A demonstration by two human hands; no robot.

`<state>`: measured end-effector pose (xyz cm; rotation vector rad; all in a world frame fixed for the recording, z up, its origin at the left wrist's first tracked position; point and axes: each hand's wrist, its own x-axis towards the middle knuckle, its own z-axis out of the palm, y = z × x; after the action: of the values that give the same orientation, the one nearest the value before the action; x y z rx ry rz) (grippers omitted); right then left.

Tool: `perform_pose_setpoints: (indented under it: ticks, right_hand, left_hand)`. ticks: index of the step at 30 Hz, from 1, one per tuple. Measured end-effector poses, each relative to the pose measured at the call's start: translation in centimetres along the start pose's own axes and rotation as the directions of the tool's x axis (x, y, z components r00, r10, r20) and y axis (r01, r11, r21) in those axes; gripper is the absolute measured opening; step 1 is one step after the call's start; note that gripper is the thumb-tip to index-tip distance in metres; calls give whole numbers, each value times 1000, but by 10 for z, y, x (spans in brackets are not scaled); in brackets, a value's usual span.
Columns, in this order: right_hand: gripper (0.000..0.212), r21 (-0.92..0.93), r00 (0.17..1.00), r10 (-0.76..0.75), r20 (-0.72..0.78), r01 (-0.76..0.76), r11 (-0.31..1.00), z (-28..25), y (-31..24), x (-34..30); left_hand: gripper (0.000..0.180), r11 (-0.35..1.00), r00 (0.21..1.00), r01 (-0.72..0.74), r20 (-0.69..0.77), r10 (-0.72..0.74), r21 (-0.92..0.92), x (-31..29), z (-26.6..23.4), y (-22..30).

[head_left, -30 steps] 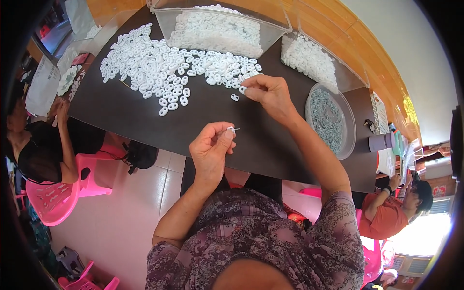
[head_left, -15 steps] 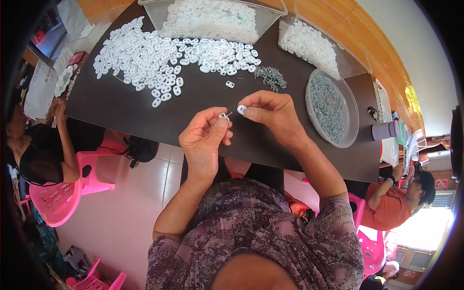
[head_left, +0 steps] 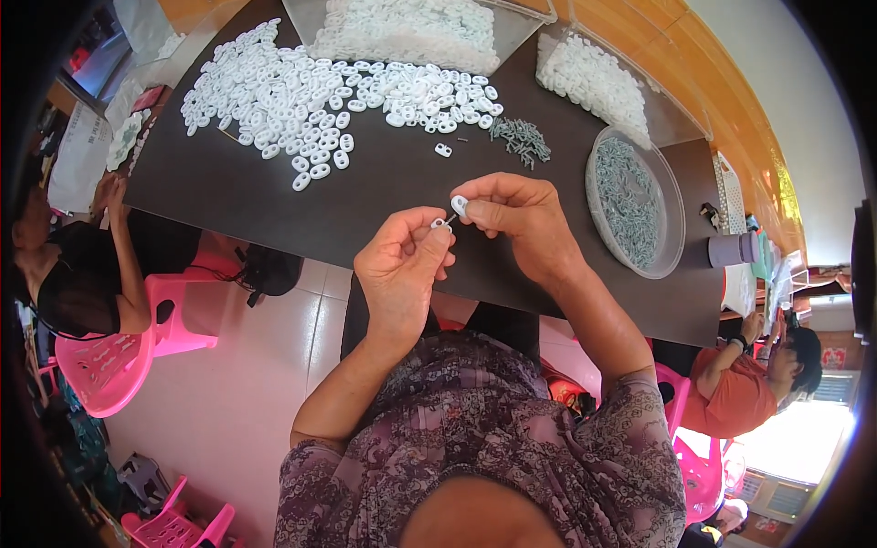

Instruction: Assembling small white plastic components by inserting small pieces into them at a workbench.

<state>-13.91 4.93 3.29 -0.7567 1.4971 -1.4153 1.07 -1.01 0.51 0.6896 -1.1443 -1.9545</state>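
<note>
Over the near part of the dark table, my left hand (head_left: 406, 260) pinches a small white oval plastic piece (head_left: 439, 224), with a thin grey screw (head_left: 450, 218) sticking out of it. My right hand (head_left: 516, 215) pinches another white two-hole oval piece (head_left: 459, 206) between thumb and forefinger. The screw's tip reaches the right-hand piece; I cannot tell whether it enters a hole. Ahead of my hands a joined-looking white piece (head_left: 443, 150) lies alone, with a loose screw (head_left: 462, 140) beyond it.
A heap of white oval pieces (head_left: 274, 91) spreads over the table (head_left: 247, 196). Clear bins (head_left: 525, 36) of them stand behind. Right of it are a screw pile (head_left: 521, 139), a round tub (head_left: 678, 228) of screws and a grey-purple container (head_left: 731, 249). Other people sit left and right.
My left hand has moved right, bringing its screw up to the white piece in my right hand. The gap between the two pieces has narrowed. The whole view has shifted slightly.
</note>
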Motion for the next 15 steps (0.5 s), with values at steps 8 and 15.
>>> perform_pose_setpoints:
  ticks: [8, 15]
  right_hand:
    - [17, -27, 998, -56, 4, 56, 998, 6, 1, -3]
    - [16, -8, 994, -104, 14, 104, 995, 8, 4, -2]
  left_hand:
    - [15, 999, 1000, 0, -14, 1, 38, -2, -2, -2]
    - [15, 997, 1000, -16, -26, 17, 69, -2, -2, -3]
